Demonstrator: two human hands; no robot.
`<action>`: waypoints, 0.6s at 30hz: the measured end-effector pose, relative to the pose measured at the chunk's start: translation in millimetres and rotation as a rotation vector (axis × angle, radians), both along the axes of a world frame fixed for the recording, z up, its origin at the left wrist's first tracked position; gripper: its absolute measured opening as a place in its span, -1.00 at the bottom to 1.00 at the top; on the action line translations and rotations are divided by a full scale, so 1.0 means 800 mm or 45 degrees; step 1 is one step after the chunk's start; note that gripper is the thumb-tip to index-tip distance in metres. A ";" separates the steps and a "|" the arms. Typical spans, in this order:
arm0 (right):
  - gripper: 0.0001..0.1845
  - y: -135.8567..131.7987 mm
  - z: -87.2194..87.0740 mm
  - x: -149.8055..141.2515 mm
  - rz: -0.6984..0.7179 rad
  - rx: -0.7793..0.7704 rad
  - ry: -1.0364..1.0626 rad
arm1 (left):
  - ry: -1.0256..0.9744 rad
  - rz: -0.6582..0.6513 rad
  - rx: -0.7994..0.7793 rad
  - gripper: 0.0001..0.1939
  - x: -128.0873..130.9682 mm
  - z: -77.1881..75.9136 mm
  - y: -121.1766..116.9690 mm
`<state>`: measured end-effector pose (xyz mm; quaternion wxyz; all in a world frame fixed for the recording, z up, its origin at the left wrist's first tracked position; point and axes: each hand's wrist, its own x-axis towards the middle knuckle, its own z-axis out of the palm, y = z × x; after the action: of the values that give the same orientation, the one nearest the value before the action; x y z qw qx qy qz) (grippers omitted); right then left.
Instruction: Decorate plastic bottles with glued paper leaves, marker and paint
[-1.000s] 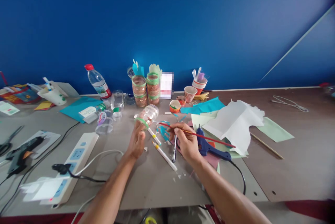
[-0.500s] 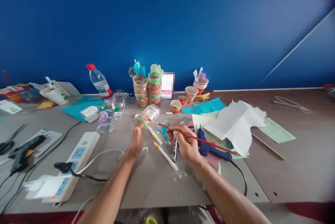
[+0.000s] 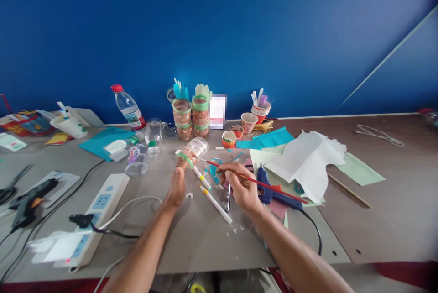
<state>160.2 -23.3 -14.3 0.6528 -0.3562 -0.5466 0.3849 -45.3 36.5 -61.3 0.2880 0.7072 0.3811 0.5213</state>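
My left hand (image 3: 177,186) holds a clear cut plastic bottle (image 3: 198,147) tilted over the table, with fingers inside its green-banded open end. Part of the bottle's side looks brownish. My right hand (image 3: 241,185) grips a thin red-handled paintbrush (image 3: 273,188), its pale tip close to the bottle; whether it touches, I cannot tell. Below the hands lie white markers with yellow bands, one marker (image 3: 217,206) nearest me. Behind the bottle stand two stacks of brown-and-green cut bottles (image 3: 200,117). Small orange paper cups (image 3: 229,138) sit further right, one with paint inside.
A blue glue gun (image 3: 273,190) and crumpled white paper (image 3: 304,158) lie right of my right hand. To the left are a power strip (image 3: 102,211), a black glue gun (image 3: 32,199) and a red-capped bottle (image 3: 128,108). Blue paper scraps (image 3: 214,172) are scattered mid-table.
The whole view has shifted very slightly. My hands, the bottle and the paintbrush keep nearly the same positions.
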 end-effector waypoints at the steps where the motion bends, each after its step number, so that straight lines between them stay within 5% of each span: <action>1: -0.77 0.001 0.001 -0.001 0.004 0.002 0.008 | -0.020 -0.035 0.006 -0.25 0.003 0.006 -0.002; 18: -0.83 0.002 0.003 0.004 0.019 -0.111 0.093 | 0.294 -0.058 0.168 -0.23 0.009 0.030 -0.018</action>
<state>163.5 -21.4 -11.7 0.6531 -0.3660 -0.5079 0.4260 -38.1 21.8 -37.3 0.2069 0.7884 0.3604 0.4535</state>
